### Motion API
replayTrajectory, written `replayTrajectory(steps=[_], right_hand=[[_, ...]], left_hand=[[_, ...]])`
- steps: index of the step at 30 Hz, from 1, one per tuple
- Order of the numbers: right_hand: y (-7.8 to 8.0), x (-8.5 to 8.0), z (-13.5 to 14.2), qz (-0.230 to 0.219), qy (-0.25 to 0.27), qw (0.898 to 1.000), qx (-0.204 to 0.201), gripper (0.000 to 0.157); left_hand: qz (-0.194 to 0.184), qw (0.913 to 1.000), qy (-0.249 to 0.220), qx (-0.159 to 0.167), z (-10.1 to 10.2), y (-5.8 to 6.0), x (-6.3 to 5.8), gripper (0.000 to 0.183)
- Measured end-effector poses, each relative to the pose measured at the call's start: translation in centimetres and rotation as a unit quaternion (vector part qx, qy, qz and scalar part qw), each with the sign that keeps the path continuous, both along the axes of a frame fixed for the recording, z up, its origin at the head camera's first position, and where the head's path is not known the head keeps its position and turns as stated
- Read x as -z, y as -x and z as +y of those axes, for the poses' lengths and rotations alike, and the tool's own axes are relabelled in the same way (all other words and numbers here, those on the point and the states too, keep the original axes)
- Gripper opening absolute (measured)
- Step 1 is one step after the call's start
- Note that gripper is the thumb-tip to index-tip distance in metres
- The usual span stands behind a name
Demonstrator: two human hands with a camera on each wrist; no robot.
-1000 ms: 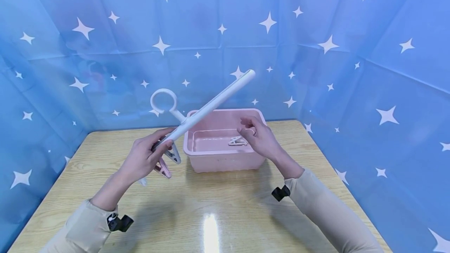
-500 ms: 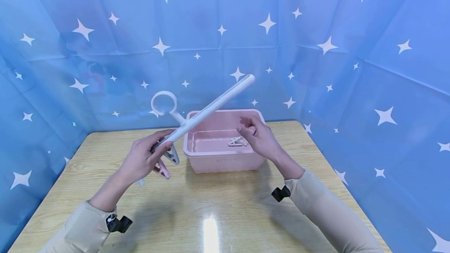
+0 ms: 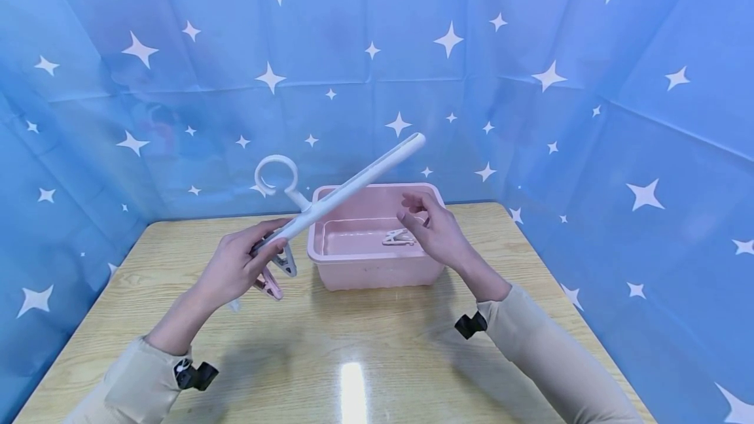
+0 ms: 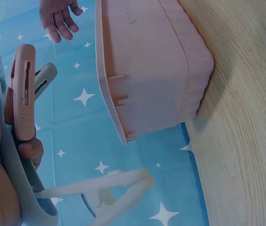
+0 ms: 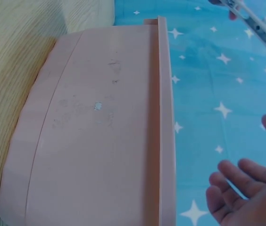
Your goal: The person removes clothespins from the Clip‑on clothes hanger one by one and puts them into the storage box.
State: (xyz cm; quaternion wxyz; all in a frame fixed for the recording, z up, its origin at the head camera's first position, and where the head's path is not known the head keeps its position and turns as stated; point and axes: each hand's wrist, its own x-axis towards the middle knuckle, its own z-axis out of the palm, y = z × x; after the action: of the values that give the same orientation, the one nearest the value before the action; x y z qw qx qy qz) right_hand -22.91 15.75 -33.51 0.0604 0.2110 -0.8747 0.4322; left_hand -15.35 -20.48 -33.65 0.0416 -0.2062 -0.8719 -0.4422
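In the head view my left hand (image 3: 238, 264) grips a pale clip hanger (image 3: 353, 185) near its lower end, thumb on top. Its bar slants up to the right, and an open ring hook (image 3: 294, 196) sticks out at the middle. Below the bar hang a grey clip (image 3: 287, 264) and a pink clip (image 3: 271, 285); the left wrist view also shows a white clip (image 4: 128, 183) on the bar. My right hand (image 3: 438, 231), fingers loosely bent and holding nothing, hovers over the right side of a pink plastic bin (image 3: 377, 273). A pale clip (image 3: 398, 237) lies inside, close to that hand.
The bin stands toward the back of a wooden table (image 3: 330, 358). Behind and on both sides hangs a blue curtain (image 3: 330, 31) with white stars. A black wrist camera (image 3: 197, 375) sits on my left sleeve, and another black camera (image 3: 470, 324) on the right.
The hanger has tilted slightly, its upper end sinking while the clips beneath swing a little to the left. My right hand and the bin stay put.
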Motion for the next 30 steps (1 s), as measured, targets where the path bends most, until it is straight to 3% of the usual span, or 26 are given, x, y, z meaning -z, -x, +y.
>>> replayTrajectory(steps=[24, 30], right_hand=[[-0.46, -0.51, -0.1, 0.006, 0.013, 1.0, 0.0, 0.054], [-0.45, -0.68, -0.23, 0.015, 0.024, 1.0, 0.012, 0.056]], left_hand=[[0.038, 0.9984, 0.042, -0.005, -0.41, 0.09, 0.46, 0.038], [0.074, 0.995, 0.067, -0.01, -0.47, 0.23, 0.56, 0.037]])
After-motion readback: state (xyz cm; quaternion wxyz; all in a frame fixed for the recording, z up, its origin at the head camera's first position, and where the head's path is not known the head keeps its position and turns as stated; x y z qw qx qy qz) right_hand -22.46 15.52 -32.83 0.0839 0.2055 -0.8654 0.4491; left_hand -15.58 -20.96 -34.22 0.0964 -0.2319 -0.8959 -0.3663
